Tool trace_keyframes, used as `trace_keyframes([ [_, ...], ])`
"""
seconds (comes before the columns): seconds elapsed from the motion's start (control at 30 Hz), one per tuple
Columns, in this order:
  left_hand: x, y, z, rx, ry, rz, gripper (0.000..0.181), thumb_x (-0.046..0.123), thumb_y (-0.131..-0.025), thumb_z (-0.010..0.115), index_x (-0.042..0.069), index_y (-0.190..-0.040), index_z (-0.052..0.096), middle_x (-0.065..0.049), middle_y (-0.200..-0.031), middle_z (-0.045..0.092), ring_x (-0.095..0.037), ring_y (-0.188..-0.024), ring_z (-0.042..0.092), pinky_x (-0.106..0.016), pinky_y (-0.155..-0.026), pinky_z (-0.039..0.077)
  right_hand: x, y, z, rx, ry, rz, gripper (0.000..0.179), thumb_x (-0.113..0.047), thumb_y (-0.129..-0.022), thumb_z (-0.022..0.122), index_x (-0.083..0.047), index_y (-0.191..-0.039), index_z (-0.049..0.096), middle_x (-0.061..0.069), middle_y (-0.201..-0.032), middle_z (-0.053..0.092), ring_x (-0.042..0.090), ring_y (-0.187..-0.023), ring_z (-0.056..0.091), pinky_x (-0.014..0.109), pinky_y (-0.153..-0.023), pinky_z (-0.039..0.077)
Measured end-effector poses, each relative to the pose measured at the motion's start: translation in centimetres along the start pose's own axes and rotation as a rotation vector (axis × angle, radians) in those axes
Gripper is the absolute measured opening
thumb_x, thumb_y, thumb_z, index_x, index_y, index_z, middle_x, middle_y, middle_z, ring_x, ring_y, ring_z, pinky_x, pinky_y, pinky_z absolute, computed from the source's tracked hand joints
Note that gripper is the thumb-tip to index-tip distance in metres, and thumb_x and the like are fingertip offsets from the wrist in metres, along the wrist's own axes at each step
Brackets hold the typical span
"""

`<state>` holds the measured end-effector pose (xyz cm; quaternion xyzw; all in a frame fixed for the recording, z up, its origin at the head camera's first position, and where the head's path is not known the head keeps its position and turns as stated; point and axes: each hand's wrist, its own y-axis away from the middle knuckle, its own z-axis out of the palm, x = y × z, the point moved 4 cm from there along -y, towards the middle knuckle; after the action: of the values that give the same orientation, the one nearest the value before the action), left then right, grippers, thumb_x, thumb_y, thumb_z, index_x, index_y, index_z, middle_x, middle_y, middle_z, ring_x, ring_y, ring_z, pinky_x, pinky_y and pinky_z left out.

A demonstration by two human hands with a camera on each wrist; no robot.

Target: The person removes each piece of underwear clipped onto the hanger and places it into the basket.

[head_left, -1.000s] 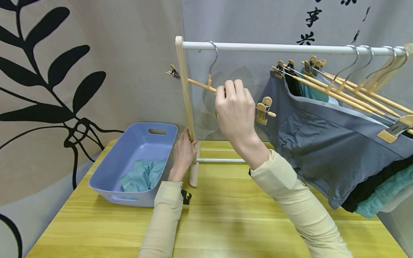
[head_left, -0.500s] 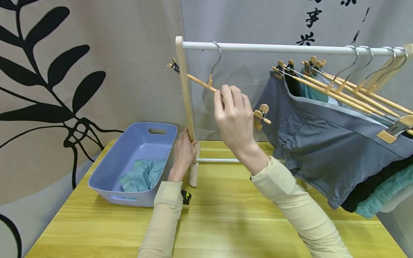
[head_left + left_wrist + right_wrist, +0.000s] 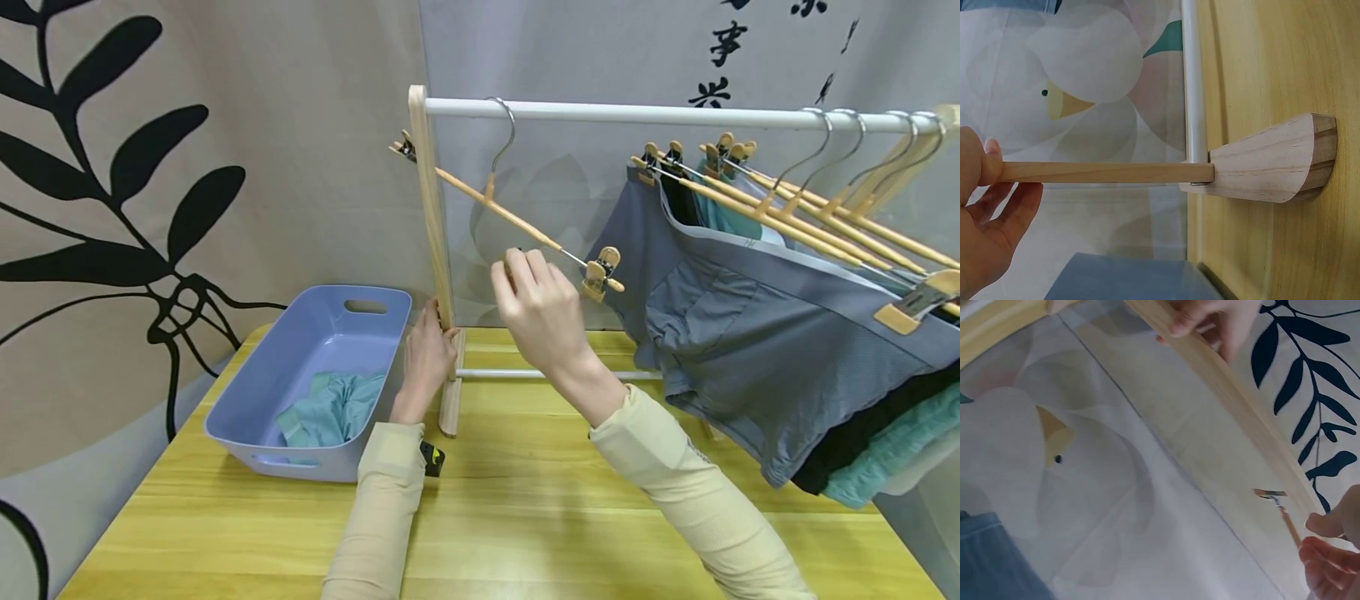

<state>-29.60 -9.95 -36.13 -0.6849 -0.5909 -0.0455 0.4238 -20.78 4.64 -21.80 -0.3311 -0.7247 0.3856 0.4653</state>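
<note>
My left hand [image 3: 429, 354] grips the left wooden upright [image 3: 1104, 172] of a small clothes rack, thumb on one side and fingers on the other. From the rack's white top rail [image 3: 637, 112] hangs a bare clip hanger [image 3: 517, 222] near the left end, tilted with its right side lower and nearer. Just below its bar is my right hand [image 3: 536, 308], fingers loosely bent with nothing visible in them. Whether a fingertip still touches the bar is unclear. The hanger's right clip [image 3: 602, 273] has nothing in it.
A blue-violet plastic basket [image 3: 247, 408] stands left of the rack, with a crumpled teal cloth [image 3: 333, 408] inside. Grey-blue shorts [image 3: 750, 308] hang on clip hangers at the right, before black, teal and white garments. All stand on a wooden table [image 3: 540, 517].
My right hand has come off the hanger bar and moved down below it. The bare hanger has swung slightly, its right end a little lower and left. My left hand has stayed put.
</note>
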Motion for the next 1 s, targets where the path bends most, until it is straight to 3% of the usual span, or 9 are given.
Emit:
trace_keyframes([
  [0.27,-0.1,0.0,0.0,-0.005,0.016,-0.01,0.049,0.01,-0.09,0.063,-0.007,-0.131,0.042,-0.022,-0.103,0.061,-0.041,-0.085,0.064,-0.05,-0.072,0.052,1.1,2.8,1.3,-0.037,-0.012,0.02,0.016,0.006,-0.086,0.052,-0.001,-0.085,0.067,0.012,-0.085,0.06,0.025,-0.07,0.055,0.029,-0.052,0.043],
  [0.47,0.0,-0.1,0.0,-0.008,0.025,-0.011,0.049,0.01,-0.09,0.062,-0.007,-0.131,0.043,-0.022,-0.105,0.061,-0.041,-0.086,0.064,-0.049,-0.072,0.053,2.8,4.7,1.7,-0.08,0.064,0.072,0.018,0.005,-0.08,0.054,-0.004,-0.088,0.068,0.011,-0.089,0.064,0.026,-0.074,0.059,0.033,-0.052,0.047],
  [0.63,-0.1,-0.1,0.0,-0.021,0.031,-0.023,0.049,0.01,-0.091,0.061,-0.006,-0.132,0.042,-0.022,-0.107,0.061,-0.041,-0.086,0.064,-0.049,-0.072,0.053,4.5,5.9,1.7,-0.089,0.013,0.118,0.014,0.002,-0.085,0.054,-0.001,-0.091,0.067,0.016,-0.085,0.065,0.031,-0.068,0.057,0.037,-0.053,0.045],
  [0.83,-0.2,-0.1,0.1,-0.033,0.029,-0.042,0.05,0.011,-0.092,0.061,-0.005,-0.135,0.041,-0.022,-0.109,0.061,-0.04,-0.088,0.064,-0.049,-0.073,0.053,7.4,6.4,0.9,-0.094,-0.004,0.231,0.019,-0.004,-0.093,0.051,0.003,-0.085,0.067,0.018,-0.086,0.063,0.034,-0.073,0.055,0.041,-0.056,0.044],
  [1.0,-0.2,-0.1,0.1,-0.036,0.031,-0.044,0.05,0.012,-0.092,0.06,-0.004,-0.134,0.041,-0.021,-0.109,0.06,-0.04,-0.089,0.064,-0.048,-0.075,0.053,10.3,6.0,-0.8,-0.046,0.013,0.375,0.025,-0.014,-0.098,0.049,0.003,-0.094,0.068,0.02,-0.092,0.064,0.038,-0.082,0.055,0.048,-0.068,0.041],
])
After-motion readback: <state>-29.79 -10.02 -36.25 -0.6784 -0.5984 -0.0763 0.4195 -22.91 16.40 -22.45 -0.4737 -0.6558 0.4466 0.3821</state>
